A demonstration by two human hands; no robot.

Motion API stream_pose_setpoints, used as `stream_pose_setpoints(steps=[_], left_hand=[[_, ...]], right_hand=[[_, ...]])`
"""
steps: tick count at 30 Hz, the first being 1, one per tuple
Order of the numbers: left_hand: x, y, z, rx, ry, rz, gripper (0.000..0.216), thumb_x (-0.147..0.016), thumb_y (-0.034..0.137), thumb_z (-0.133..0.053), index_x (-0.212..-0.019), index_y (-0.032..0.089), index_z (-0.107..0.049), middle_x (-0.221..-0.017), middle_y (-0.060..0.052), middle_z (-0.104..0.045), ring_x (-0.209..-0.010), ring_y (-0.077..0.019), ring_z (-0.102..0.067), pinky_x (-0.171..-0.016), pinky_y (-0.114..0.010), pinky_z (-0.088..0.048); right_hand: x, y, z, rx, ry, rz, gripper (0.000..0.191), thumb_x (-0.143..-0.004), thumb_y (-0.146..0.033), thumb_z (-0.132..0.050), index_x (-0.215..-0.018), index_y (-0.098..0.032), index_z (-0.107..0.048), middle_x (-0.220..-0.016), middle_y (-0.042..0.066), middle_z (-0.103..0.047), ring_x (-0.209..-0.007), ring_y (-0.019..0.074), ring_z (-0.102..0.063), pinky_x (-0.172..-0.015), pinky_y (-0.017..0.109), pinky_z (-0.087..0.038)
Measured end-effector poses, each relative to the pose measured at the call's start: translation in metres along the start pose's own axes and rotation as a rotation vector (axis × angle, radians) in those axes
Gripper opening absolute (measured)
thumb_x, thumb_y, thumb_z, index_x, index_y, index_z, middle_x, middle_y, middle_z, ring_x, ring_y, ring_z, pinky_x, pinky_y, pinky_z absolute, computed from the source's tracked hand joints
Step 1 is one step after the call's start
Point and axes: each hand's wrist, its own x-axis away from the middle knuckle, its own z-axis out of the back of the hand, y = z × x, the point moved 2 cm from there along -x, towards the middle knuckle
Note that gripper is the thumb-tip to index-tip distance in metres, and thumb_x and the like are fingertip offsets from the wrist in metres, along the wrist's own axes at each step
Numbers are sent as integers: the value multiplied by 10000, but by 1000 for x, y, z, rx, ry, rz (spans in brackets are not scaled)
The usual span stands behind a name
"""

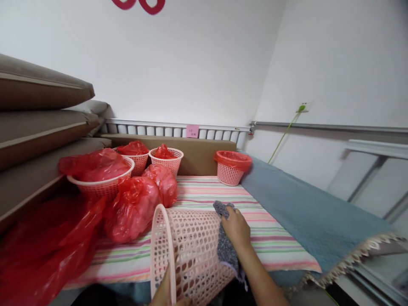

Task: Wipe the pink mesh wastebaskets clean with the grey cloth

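Observation:
A pale pink plastic basket [197, 238] with round holes lies tipped on its side in front of me, its mouth facing left. My left hand [183, 301] is at the bottom edge of the view, closed on the basket near its rim and partly hidden by it. My right hand [235, 229] grips a fuzzy grey cloth [225, 246] and presses it against the basket's base end. Red plastic bags, bulging and knotted [132, 208], rest on the striped sheet [204, 193] just left of the basket.
Several baskets with red bags stand farther back, including a lined basket [231, 172] at right. A loose red bag [47, 246] spreads at lower left. Stacked cushions [38, 127] rise at left. A blue cover [296, 208] lies right, near a green cord [285, 134].

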Motion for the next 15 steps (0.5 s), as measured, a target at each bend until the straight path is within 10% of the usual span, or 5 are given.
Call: stream_pose_setpoints(steps=[6,11,15], left_hand=[[-10,46,-23,-29,132,100,1029,-600,206,-682,-1418,192,-58,-1341,-181,-489,-1102,-336,-558,-764,-358,-502],[-3,32,-20,18,171,129,1140,-576,127,-630,-1407,247,142,-1344,-163,-493,-1069,-325,-586,-692,-344,-520],[-6,18,0,-13,197,24,976,-528,193,-715,-1383,207,-244,-1251,-138,-584,-1142,-368,-526,-852,-422,-490]], right_hand=[[15,3,2,-45,47,-39,286,-830,-256,-447,-1078,-182,-569,-977,90,-578,-921,211,-561,-703,274,-405],[31,-27,17,-291,-6,-39,269,-820,-301,-475,-1024,-180,-602,-958,89,-590,-905,215,-566,-753,282,-412],[66,-101,39,-603,-34,231,241,-770,-255,-541,-994,-210,-619,-938,60,-592,-912,199,-547,-791,272,-404]])
